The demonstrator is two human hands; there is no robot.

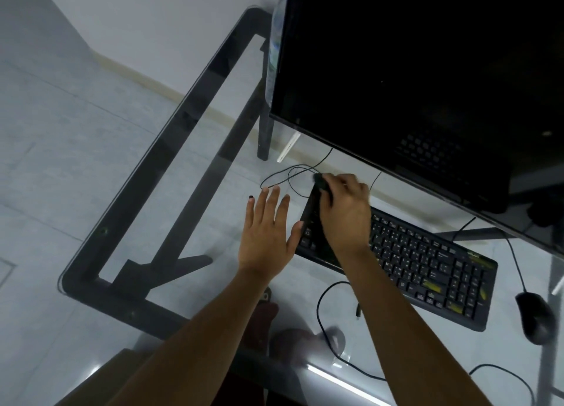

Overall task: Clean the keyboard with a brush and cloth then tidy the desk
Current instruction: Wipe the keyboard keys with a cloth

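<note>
A black keyboard [427,265] lies at an angle on the glass desk [171,149], below the monitor. My right hand [345,213] hovers over the keyboard's left end and is closed on a small dark object [320,181], blurred, at the top left corner; I cannot tell whether it is a brush. My left hand [268,231] rests flat on the glass just left of the keyboard, fingers spread, its thumb touching the keyboard's left edge. No cloth is visible.
A large dark monitor [427,70] fills the upper right. A black mouse [535,317] sits at the right, its cable running up. Thin black cables [290,176] loop behind the hands and near the front edge [323,320]. A plastic bottle [274,45] stands behind the monitor's left edge.
</note>
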